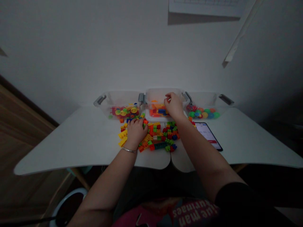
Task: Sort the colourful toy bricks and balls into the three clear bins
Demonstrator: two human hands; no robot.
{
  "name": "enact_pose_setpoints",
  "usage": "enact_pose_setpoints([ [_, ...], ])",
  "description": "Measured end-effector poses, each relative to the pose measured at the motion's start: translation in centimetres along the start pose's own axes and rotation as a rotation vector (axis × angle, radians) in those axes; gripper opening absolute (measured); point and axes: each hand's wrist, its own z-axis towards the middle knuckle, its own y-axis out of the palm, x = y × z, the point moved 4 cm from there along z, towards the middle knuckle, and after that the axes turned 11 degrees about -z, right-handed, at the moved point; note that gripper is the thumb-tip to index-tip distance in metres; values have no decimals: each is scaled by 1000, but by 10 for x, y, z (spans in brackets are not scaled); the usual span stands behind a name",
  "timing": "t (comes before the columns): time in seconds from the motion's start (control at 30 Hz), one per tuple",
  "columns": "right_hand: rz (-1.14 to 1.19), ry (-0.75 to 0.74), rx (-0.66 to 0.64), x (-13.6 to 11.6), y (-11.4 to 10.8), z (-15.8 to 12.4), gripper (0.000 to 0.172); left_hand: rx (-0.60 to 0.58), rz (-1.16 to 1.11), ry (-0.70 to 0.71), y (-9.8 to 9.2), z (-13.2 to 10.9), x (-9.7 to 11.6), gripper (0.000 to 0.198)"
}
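Observation:
Colourful toy building bricks lie in a loose pile on the white table. My left hand rests palm down on the pile's left side, fingers apart and touching bricks; I make out nothing gripped in it. Over the middle clear plastic bin hangs my right hand, its thumb and forefinger bent with a gap between them and no brick visible there. Inside that bin are orange bricks and a blue brick. My right hand hides part of the bin.
A left clear bin holds yellow, red and green pieces. The right clear bin contains coloured balls. A phone lies beside my right forearm. Behind the bins rises a wall; the table has a seam in front.

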Motion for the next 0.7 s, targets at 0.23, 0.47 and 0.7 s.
enact_pose_setpoints([
  [0.23, -327, -66, -128, -11, 0, -5, 42, 8, -6, 11, 0, 0, 0, 49],
  [0.47, -365, -132, -120, -11, 1, -9, 46, 20, -35, 19, -1, 0, -1, 44],
  [0.7, -91, -212, -73, -3, -2, -14, 32, 33, -22, 29, -1, 3, -4, 37],
])
